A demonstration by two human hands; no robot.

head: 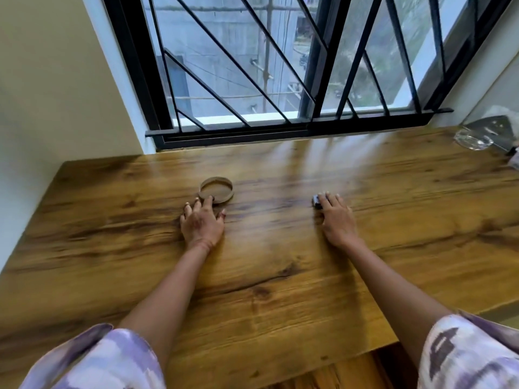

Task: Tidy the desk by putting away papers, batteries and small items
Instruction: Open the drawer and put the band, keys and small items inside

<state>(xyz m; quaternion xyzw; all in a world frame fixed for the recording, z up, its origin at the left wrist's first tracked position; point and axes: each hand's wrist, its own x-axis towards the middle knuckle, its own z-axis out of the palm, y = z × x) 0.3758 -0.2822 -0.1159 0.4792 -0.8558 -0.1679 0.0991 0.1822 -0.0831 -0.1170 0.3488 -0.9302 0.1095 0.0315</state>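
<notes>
A round brown wooden coaster with a raised rim [216, 189] lies on the wooden desk [280, 276], left of centre. My left hand [202, 221] lies palm down just in front of it, one straight fingertip touching its near edge. To the right, a small dark object [316, 202] sits on the desk; what it is I cannot tell. My right hand [337, 217] lies flat with its fingertips over that object, partly covering it.
A barred window [280, 66] runs along the desk's far edge, and a cream wall [56, 94] bounds the left side. At the far right corner stand a clear glass dish [473, 141] and a grey metal piece [494, 129]. The desk's front edge drops off at lower right.
</notes>
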